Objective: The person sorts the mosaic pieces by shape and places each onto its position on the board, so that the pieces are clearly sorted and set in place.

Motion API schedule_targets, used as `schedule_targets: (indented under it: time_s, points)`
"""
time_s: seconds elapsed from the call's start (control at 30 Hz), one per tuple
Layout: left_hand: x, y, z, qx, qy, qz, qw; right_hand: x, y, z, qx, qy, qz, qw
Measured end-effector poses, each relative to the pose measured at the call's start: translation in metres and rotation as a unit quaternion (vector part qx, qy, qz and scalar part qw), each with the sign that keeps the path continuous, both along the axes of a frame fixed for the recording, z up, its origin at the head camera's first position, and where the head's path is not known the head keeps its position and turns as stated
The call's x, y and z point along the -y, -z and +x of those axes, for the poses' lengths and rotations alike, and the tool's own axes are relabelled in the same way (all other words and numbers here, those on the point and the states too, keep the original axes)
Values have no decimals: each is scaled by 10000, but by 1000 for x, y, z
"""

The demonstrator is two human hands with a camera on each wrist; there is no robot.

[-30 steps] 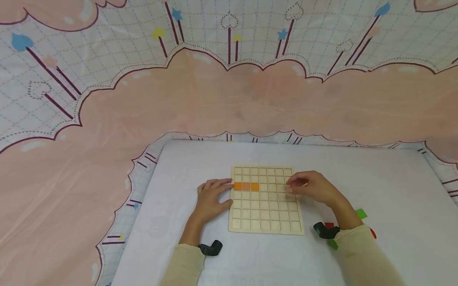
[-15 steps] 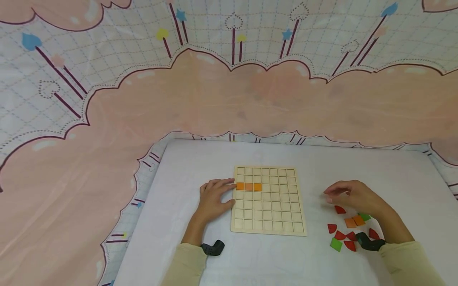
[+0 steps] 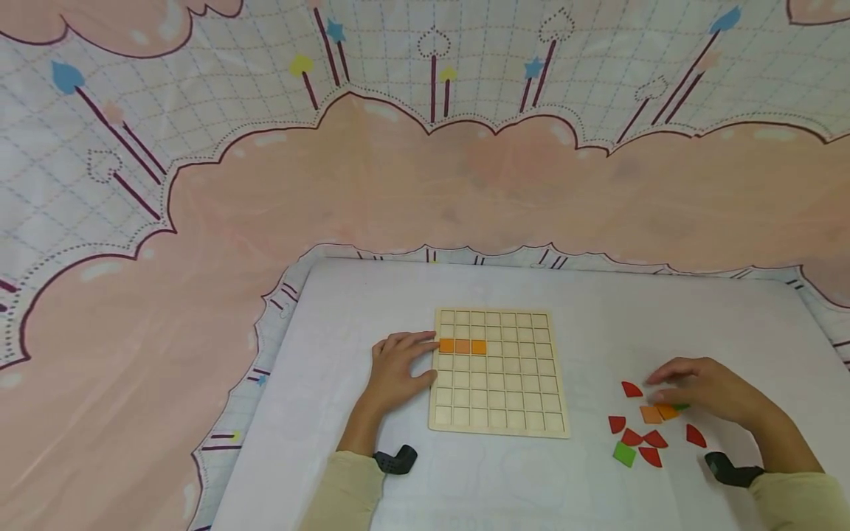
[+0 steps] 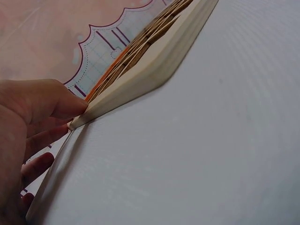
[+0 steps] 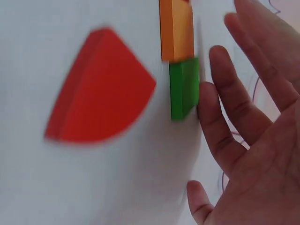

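Your white desk (image 3: 345, 291) carries the grid board (image 3: 513, 382). Your left hand (image 3: 396, 371) touches its left edge, fingers spread; your right hand (image 3: 720, 389) holds nothing, fingers apart, close over the loose red quarter-circles (image 3: 617, 424), orange squares (image 3: 651, 414) and green squares (image 3: 624, 453). Three orange tiles (image 3: 462, 346) sit in one row. You seem to be choosing another piece; that calls for a neat pinch.

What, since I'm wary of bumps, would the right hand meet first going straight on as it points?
Probably the red piece just ahead of the right hand, though the hand may pass above, its height being unclear.
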State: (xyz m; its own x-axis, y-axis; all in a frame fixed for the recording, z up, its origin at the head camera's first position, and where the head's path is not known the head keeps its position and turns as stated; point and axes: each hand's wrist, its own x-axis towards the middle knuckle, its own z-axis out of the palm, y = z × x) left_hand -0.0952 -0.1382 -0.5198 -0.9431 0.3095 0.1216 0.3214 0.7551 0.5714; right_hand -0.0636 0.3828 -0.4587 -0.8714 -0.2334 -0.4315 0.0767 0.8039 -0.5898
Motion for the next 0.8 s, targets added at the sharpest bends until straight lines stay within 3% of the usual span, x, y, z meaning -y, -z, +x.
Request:
schedule_targets:
  time_s: [0.37, 0.63, 0.8]
  points:
    - [0, -1, -1, 44, 15, -2, 10000, -12, 8, 2, -254, -575, -162, 9979]
    - [-1, 1, -1, 110, -38, -84, 9999, -6, 15, -3, -132, -98, -69, 9998]
    - [0, 0, 0, 67, -39, -78, 9999, -3, 15, -6, -128, -35, -113, 9998]
